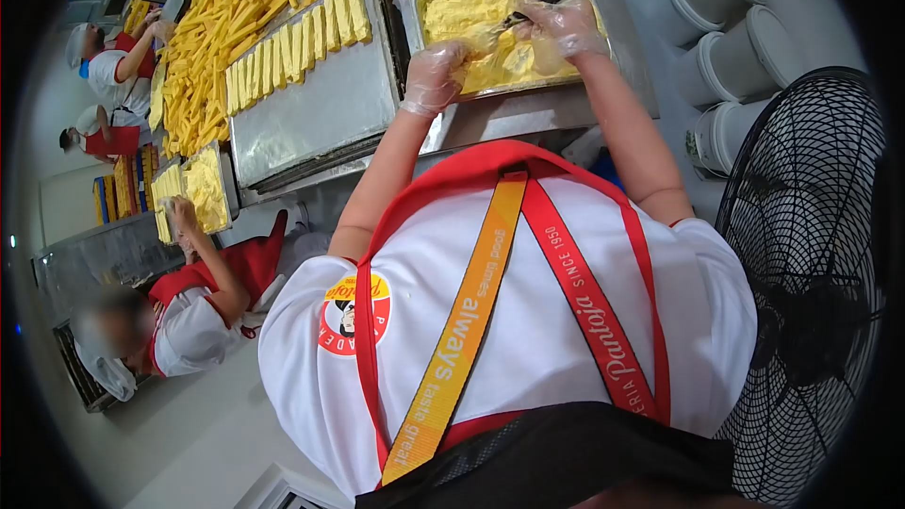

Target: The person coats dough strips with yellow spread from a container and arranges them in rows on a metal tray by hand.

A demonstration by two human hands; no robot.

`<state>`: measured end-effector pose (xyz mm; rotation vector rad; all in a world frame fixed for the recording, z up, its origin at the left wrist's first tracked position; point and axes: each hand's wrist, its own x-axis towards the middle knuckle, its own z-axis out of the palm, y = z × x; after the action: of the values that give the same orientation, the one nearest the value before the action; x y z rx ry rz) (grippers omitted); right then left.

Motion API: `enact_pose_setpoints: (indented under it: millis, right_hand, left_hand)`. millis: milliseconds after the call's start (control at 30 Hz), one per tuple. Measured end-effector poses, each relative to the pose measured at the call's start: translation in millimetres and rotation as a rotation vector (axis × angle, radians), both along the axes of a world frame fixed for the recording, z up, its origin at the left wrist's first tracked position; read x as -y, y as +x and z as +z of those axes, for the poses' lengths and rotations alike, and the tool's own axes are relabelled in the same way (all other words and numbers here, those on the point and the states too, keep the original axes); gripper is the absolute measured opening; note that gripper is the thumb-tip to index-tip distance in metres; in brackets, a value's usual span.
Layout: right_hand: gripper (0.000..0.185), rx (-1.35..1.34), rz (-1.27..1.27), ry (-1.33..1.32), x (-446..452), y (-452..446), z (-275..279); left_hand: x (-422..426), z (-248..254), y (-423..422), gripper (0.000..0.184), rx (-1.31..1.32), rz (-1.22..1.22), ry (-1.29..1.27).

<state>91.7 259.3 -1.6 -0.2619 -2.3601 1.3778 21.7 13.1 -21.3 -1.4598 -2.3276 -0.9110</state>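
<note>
My left hand (436, 77), in a clear plastic glove, is closed at the left rim of a metal tray (415, 24) filled with soft yellow spread (481, 0). A small yellow-smeared piece shows at its fingers, too unclear to name. Over the tray, my right hand (563, 30), gloved as well, grips a dark-handled spreading tool (547, 0) smeared with yellow. Left of the tray, a flat metal baking sheet (316, 123) carries a row of coated yellow sticks (297, 45) along its far side.
Uncoated yellow sticks (245, 0) are heaped at the back. A co-worker (198, 311) handles a similar tray (222, 184) at lower left; other people stand farther back. White buckets (726, 61) and a large black fan (811, 273) stand to the right.
</note>
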Motion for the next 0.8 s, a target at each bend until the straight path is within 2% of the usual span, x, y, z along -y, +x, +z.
enact_pose_setpoints:
  millis: [33, 100, 133, 233, 267, 367, 400, 467, 500, 567, 600, 700, 800]
  right_hand:
    - [0.044, 0.057, -0.006, -0.072, -0.7, -2.1, -0.2]
    - [0.045, 0.225, -0.22, 0.122, -11.7, -23.3, -16.2]
    - [0.045, 0.311, -0.234, 0.094, -16.6, -22.7, -13.6]
    - [0.044, 0.295, -0.2, 0.082, -1.9, -13.4, 1.1]
    - [0.047, 0.037, -0.15, -0.032, 10.4, -1.9, 11.4]
    - [0.051, -0.055, 0.112, -0.434, 16.8, 3.1, 10.0]
    - [0.051, -0.004, 0.032, -0.436, 18.4, 3.2, 16.8]
    - [0.051, 0.32, -0.152, -0.032, -8.7, -14.7, -20.9]
    - [0.051, 0.473, -0.246, 0.176, -13.2, -19.2, -20.0]
    - [0.051, 0.418, -0.337, 0.09, -17.9, -12.6, -23.9]
    - [0.051, 0.4, -0.379, 0.042, -14.9, -6.2, -22.5]
    - [0.05, 0.306, -0.397, -0.031, -12.3, -7.0, -38.6]
    - [0.048, 0.354, -0.395, -0.015, -21.0, -16.0, -62.0]
  left_hand:
    - [0.9, 0.0, 2.0, 0.018, -0.009, -0.021, 0.025]
    - [0.3, 0.9, 2.7, 0.02, -0.032, -0.061, 0.079]
    - [0.9, -1.6, 1.9, 0.019, -0.027, -0.033, 0.042]
    - [-0.2, -2.5, 0.3, 0.017, -0.012, 0.055, -0.063]
    - [-1.2, 3.5, 3.6, 0.018, -0.007, 0.083, -0.099]
    - [3.7, 0.3, 0.5, 0.012, -0.002, 0.124, -0.189]
    - [5.1, 7.2, 3.7, 0.01, 0.008, 0.145, -0.207]
    - [7.4, 17.8, 6.5, 0.009, -0.026, 0.199, -0.198]
    - [10.6, 22.2, 6.5, 0.01, -0.034, 0.253, -0.108]
    - [18.9, 33.7, -0.6, 0.014, -0.053, 0.358, 0.079]
    - [22.9, 45.0, -4.2, 0.015, 0.043, 0.475, 0.075]
    - [32.2, 45.4, -33.6, 0.014, -0.087, 0.723, 0.245]
    - [44.0, 30.8, -64.7, 0.018, -0.261, 0.825, 0.08]
